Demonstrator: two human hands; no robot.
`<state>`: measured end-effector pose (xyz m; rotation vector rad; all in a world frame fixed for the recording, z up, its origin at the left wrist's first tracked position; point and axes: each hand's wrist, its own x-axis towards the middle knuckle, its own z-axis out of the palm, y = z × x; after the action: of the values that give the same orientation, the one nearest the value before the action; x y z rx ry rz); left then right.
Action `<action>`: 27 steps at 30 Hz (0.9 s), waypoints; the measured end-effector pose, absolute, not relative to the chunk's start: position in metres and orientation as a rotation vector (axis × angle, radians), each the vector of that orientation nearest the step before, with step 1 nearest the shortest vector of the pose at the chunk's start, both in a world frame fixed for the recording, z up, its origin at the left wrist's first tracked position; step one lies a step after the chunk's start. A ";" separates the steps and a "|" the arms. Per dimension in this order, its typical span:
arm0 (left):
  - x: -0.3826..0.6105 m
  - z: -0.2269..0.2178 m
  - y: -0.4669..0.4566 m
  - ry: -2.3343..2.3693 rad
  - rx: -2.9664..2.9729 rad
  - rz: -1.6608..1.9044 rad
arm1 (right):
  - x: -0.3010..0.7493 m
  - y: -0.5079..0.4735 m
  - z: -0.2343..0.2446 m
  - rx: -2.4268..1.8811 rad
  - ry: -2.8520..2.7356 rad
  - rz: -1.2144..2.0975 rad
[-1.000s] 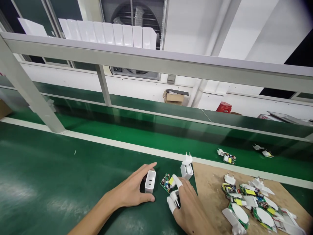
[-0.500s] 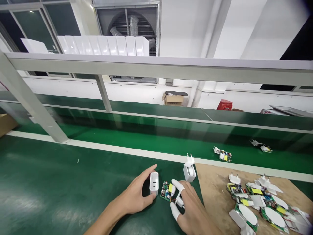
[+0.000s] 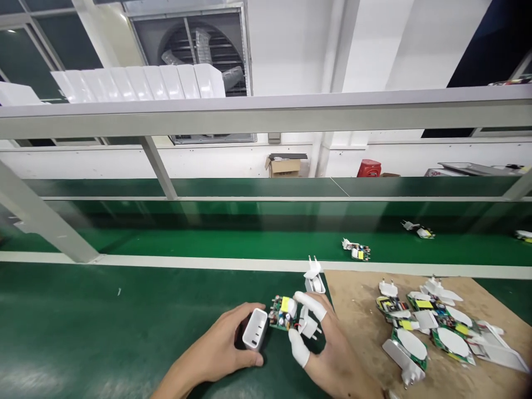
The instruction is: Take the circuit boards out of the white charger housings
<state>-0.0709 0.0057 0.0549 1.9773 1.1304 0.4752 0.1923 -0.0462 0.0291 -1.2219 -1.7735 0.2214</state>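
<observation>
My left hand (image 3: 226, 343) is closed around a white charger case (image 3: 255, 329), its slotted end tilted up toward me. Just to the right, my right hand (image 3: 324, 343) wears white finger cots on thumb and forefinger. Between those tips it grips a small circuit board (image 3: 282, 312) with a yellow-wrapped part. A white two-pin plug (image 3: 308, 323) hangs by short wires from the board, in front of the right palm. The board's left edge is close beside the case, outside it. Behind the right hand stands another white case with a plug piece (image 3: 315, 276) on top, partly hidden.
A brown board (image 3: 353, 332) at the right carries a pile of circuit boards with plugs (image 3: 428, 321). Beyond the pale ledge (image 3: 199, 264), more board-and-plug pieces (image 3: 358, 251) lie on the green belt (image 3: 249, 244). A slanted metal post (image 3: 45, 219) rises at the left.
The view has turned to the right. My left hand has tilted the white case. My right hand has taken hold of the circuit board and raised it, its plug now showing more clearly.
</observation>
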 end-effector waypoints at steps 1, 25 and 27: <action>-0.067 0.055 0.005 1.124 1.995 0.498 | 0.191 -0.048 0.032 -1.165 -1.806 0.224; -0.055 0.042 0.000 1.048 2.475 0.698 | 0.177 -0.051 0.034 -0.961 -2.019 -0.084; -0.054 0.044 0.000 1.040 2.474 0.704 | 0.178 -0.052 0.036 -0.965 -2.022 -0.086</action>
<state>-0.0537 -0.0003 0.0435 2.4737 1.0398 0.7038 0.1784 -0.0524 0.0357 -0.9645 -2.0216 -0.0863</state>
